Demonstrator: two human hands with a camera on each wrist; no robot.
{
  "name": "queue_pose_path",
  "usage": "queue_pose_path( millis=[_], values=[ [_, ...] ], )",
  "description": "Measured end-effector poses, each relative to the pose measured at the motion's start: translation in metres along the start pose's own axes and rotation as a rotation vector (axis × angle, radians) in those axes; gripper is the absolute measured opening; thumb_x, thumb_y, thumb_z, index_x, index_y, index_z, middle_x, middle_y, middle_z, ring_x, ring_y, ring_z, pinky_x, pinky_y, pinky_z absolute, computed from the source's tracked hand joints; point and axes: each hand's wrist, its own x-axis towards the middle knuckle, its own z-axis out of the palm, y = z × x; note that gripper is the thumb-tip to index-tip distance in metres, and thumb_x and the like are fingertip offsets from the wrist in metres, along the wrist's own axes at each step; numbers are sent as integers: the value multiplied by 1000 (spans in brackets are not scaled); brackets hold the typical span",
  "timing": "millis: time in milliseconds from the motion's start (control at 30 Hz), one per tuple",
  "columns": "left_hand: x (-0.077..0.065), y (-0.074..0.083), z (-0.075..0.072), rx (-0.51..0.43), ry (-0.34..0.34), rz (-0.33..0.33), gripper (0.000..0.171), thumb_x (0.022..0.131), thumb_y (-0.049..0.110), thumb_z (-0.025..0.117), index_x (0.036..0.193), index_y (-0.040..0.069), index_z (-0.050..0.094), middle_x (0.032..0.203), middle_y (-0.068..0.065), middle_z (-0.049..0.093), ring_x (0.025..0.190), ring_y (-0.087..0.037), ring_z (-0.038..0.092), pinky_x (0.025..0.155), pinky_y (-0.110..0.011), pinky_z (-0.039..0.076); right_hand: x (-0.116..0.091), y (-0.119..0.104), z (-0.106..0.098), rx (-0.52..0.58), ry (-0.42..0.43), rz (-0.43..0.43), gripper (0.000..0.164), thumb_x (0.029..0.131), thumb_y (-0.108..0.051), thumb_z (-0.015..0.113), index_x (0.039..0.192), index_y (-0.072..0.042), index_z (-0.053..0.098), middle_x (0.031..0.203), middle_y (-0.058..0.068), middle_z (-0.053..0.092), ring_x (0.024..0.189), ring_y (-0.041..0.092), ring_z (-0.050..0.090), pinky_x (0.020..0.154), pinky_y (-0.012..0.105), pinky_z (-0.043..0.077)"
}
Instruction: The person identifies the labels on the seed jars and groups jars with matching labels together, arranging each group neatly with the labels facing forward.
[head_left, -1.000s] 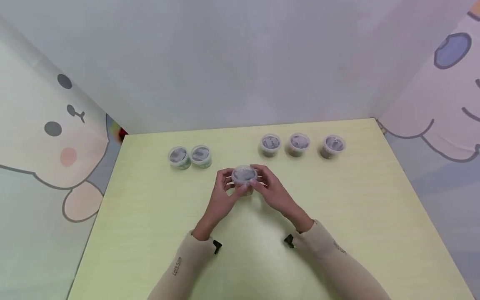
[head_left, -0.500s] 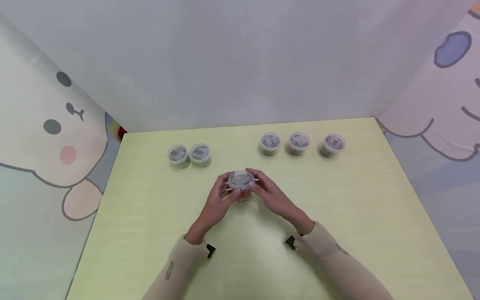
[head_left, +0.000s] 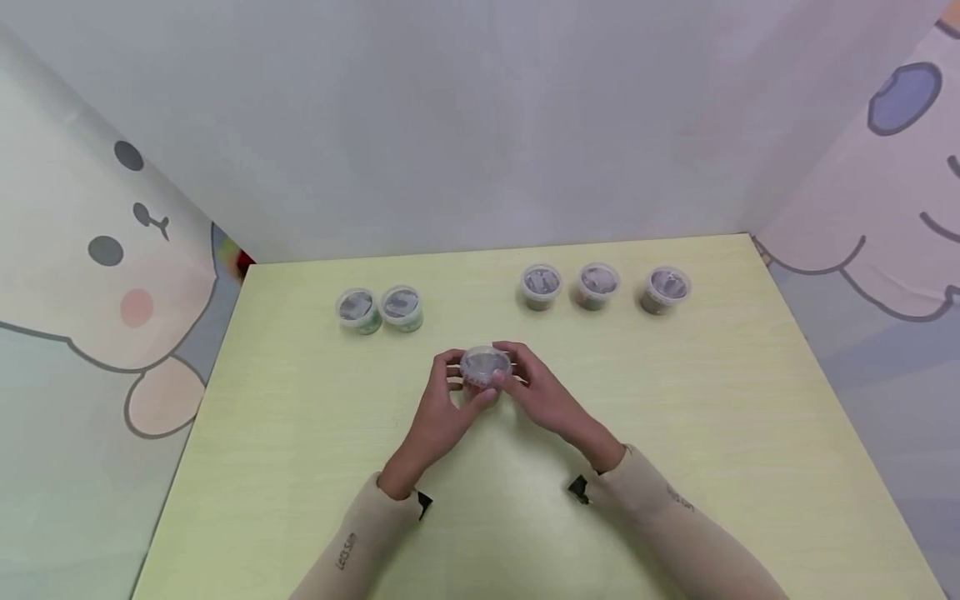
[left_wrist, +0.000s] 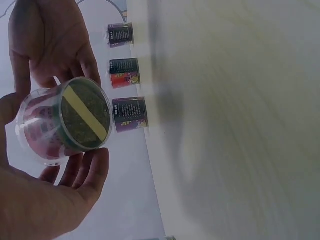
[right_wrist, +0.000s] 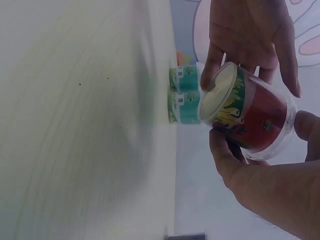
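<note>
Both hands hold a small clear plastic tub (head_left: 485, 364) with a lid, above the middle of the table. My left hand (head_left: 441, 406) grips its left side, the thumb across the near side. From the right, my right hand (head_left: 546, 397) holds it with the thumb near the lid's rim. In the left wrist view the tub's base (left_wrist: 86, 114) shows dark with a pale yellow strip across it. The right wrist view shows a red and green printed label (right_wrist: 257, 112) around the tilted tub. The fingers behind the tub are partly hidden in the head view.
Two tubs with green labels (right_wrist: 184, 93) stand side by side at the back left of the pale yellow table (head_left: 300, 467). At the back right three more stand in a spaced row: a left tub (head_left: 541, 287), a middle tub (head_left: 597, 287) and a right tub (head_left: 666, 290).
Both hands have brought the tub slightly toward the body and changed its tilt. Its red label showed more half a second ago. The standing tubs have not moved.
</note>
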Motion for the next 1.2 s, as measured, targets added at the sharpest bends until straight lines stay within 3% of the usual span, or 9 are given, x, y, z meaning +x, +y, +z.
queue_pose_path(
  millis=[100,233,500,733,933,1067,1200],
  values=[
    [1,-1,-4,-46,-49,27,62,104,19,68,153,1,33,147,-21,46,127,-36,53,109,-57,48,-1,-2,-3,51,-26,23,51,113,-21,53,160,-7,38,154,20,50,142,38,51,116,58,43],
    [2,-3,-6,-114,-88,2,55,111,18,57,157,2,32,152,-21,46,132,-36,53,113,-57,46,-2,-3,-5,107,-66,22,53,114,-21,49,163,-5,36,160,19,45,145,36,47,120,57,40],
    [1,0,-2,-180,28,-53,55,106,16,65,151,1,37,143,-21,53,123,-32,60,107,-48,51,-1,-2,-1,150,-16,45,50,114,-17,51,161,-6,38,145,22,52,133,34,57,113,52,49],
    [-1,0,-8,-135,11,-51,54,106,13,66,150,0,38,142,-22,53,125,-35,59,108,-51,51,2,-1,5,78,-2,56,50,111,-18,58,157,-8,43,144,18,56,135,35,56,107,45,51],
    [0,-10,-35,-18,-56,-1,54,104,12,68,150,-1,43,146,-22,54,131,-37,57,107,-50,53,12,1,19,63,-28,-6,51,109,-11,61,156,-3,42,146,20,55,138,39,55,109,46,52],
    [-1,-20,-63,-14,-101,3,56,103,11,71,150,0,43,148,-21,52,130,-33,58,104,-36,55,26,0,36,86,-53,-48,52,107,-8,63,154,-1,43,147,21,54,138,39,55,112,46,51],
    [-2,-33,-92,-53,-117,15,54,102,5,70,148,-5,43,148,-25,49,126,-20,57,99,-21,54,44,-3,58,93,-73,-64,54,105,-7,67,153,1,43,147,21,54,136,37,57,112,43,51]
  ],
)
